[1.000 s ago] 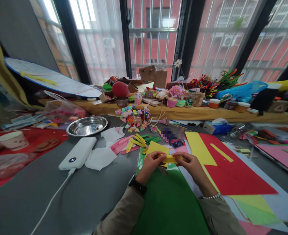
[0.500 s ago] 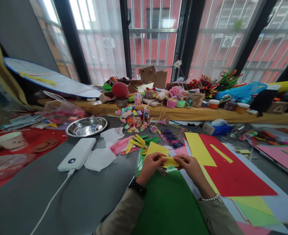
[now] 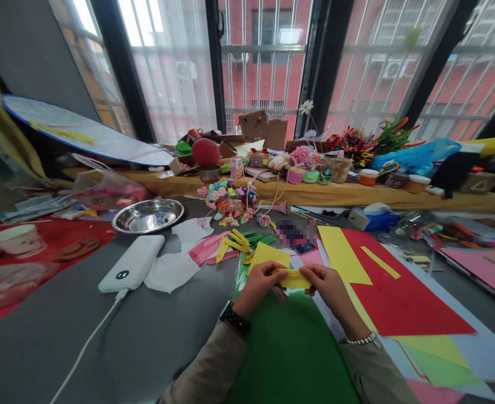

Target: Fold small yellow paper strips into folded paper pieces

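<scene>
Between my two hands is a small piece of folded yellow paper point(image 3: 296, 279), held level above the green sheet point(image 3: 293, 348). My left hand point(image 3: 260, 285) pinches its left end, thumb on top. At the right end, my right hand point(image 3: 328, 287) grips it in the same way. The fingers behind the paper are partly hidden. Just beyond my left hand lies a flat yellow square of paper point(image 3: 268, 255). Farther back are folded yellow paper strips point(image 3: 237, 242) and green paper pieces point(image 3: 260, 239).
Left of my hands are a white power bank point(image 3: 133, 262) with a cable and a steel dish point(image 3: 148, 216). To the right lies red paper point(image 3: 411, 303) with a yellow sheet point(image 3: 343, 257). A bunch of small craft flowers point(image 3: 230, 202) stands behind, before a crowded windowsill.
The yellow paper has tilted so that more of its face shows, and my fingers have shifted slightly on it. Both hands remain in nearly the same place.
</scene>
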The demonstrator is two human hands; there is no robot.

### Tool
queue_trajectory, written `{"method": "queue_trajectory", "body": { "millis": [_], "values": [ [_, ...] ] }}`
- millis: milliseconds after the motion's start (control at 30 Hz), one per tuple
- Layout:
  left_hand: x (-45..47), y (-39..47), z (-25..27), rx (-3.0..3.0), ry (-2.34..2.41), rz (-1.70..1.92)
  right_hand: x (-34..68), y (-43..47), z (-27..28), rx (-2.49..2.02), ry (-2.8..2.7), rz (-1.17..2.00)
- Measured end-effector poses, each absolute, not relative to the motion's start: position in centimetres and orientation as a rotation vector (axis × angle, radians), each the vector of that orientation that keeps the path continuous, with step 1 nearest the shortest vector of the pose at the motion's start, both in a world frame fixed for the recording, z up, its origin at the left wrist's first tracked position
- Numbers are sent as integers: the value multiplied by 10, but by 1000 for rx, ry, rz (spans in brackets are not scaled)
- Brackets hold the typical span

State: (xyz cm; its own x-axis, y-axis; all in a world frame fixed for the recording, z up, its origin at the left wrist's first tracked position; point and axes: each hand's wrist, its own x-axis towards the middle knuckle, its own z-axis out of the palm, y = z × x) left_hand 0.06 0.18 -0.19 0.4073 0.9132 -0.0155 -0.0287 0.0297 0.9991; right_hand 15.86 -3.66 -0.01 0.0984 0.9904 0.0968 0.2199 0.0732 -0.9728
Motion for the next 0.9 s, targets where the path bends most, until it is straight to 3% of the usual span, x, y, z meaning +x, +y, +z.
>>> {"method": "queue_trajectory", "body": {
  "millis": [900],
  "values": [
    [-2, -1, 4, 1590, 1053, 914, 153, -36, -2, -1377, -1257, 970]
  ]
}}
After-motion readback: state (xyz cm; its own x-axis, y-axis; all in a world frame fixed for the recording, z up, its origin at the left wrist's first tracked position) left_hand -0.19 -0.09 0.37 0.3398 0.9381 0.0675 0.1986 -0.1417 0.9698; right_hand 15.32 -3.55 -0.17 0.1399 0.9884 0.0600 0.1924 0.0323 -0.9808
